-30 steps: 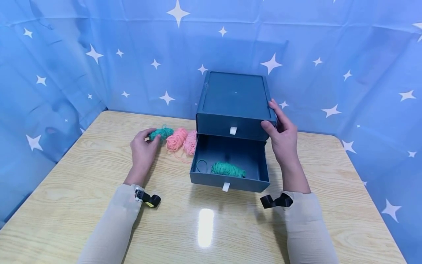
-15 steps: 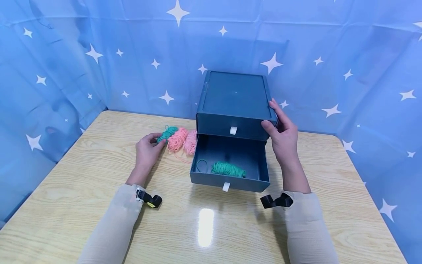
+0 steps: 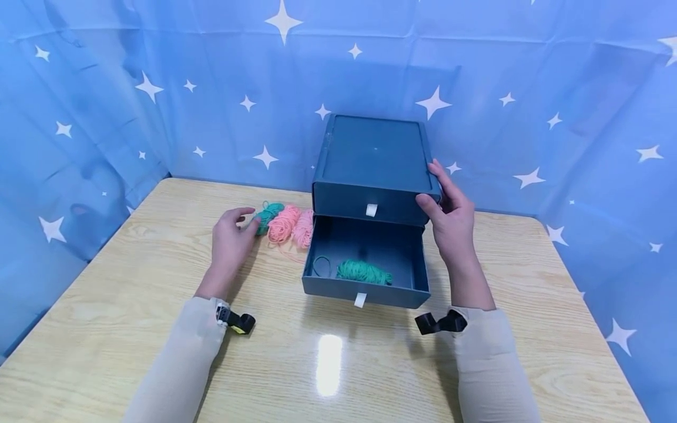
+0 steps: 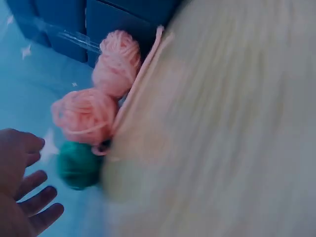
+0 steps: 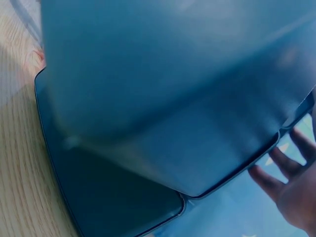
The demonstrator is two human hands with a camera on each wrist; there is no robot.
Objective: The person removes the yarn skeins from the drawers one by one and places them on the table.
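Note:
My left hand (image 3: 228,238) is just left of a green yarn skein (image 3: 268,219) on the table. In the left wrist view its fingers (image 4: 40,201) are spread, with a gap to the green yarn (image 4: 79,165). A coral-pink skein (image 3: 283,223) lies against the green one, then a paler pink skein (image 3: 303,230) beside the drawer box. My right hand (image 3: 456,226) rests on the right front corner of the dark blue drawer box (image 3: 375,155), fingers along its side, thumb at its front. Another green skein (image 3: 365,272) lies in the pulled-out lower drawer (image 3: 365,291).
A thin dark loop (image 3: 321,266) lies at the drawer's left. The closed upper drawer has a white tab (image 3: 372,210). A loose pink strand trails on the wooden table (image 3: 275,352). Behind hangs a blue curtain (image 3: 222,70) with white stars.
My left hand has shifted the green skein right, up against the coral-pink one, then let go and drawn back slightly left. My right hand stays on the box.

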